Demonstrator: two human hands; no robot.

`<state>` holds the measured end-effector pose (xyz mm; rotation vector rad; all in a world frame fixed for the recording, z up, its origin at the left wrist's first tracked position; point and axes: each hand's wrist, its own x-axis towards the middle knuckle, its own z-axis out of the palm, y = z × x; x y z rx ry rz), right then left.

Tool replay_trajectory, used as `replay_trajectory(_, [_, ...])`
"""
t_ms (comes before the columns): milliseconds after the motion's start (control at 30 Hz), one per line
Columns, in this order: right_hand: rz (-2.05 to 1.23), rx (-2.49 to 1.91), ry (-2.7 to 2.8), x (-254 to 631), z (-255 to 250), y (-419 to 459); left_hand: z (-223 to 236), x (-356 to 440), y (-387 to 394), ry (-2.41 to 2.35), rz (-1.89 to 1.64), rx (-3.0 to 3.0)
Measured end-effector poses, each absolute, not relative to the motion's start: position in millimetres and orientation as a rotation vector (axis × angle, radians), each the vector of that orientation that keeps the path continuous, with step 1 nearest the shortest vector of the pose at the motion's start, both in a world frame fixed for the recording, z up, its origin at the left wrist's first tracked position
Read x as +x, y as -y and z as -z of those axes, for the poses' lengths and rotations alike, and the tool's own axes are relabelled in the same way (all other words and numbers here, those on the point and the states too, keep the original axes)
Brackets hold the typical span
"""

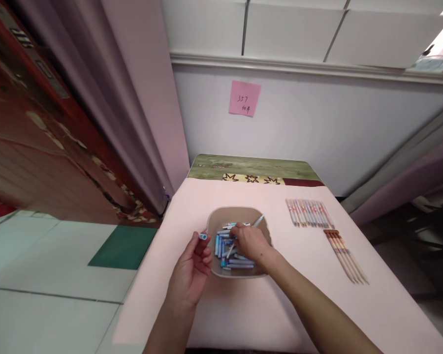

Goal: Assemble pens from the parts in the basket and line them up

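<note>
Between thumb and fingers, my left hand [195,265] pinches a short blue pen tube [203,236], its hollow round end turned to the camera, just off the left rim of a beige plastic box [239,276]. My right hand [249,241] reaches into that box with its fingers bent down and drawn together. Whatever the fingertips grip is hidden. Around them lie loose blue and white pen parts [239,264], several short blue tubes [219,246] side by side at the left. A light blue pen piece [258,221] leans on the box's upper right rim.
A row of patterned pens [310,213] lies right of the box. Below them are several cream pens with brown ends [346,258]. A pink cloth [143,295] covers most of the table. A wall with a pink note [244,98] stands behind.
</note>
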<state>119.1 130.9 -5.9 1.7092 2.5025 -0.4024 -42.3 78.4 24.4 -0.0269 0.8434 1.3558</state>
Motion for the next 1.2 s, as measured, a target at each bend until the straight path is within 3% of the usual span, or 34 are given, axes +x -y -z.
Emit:
replay_trajectory(633, [0.286,1.759,-2.470,98.0,19.3,-153.1,-26.8,-40.3,-81.0,-0.846,-1.355,-0.015])
replay_trajectory(1200, [0.428,1.433,-2.680,88.8,19.0,-170.4,-26.7,-42.3,-80.8,-0.840,-1.370,0.001])
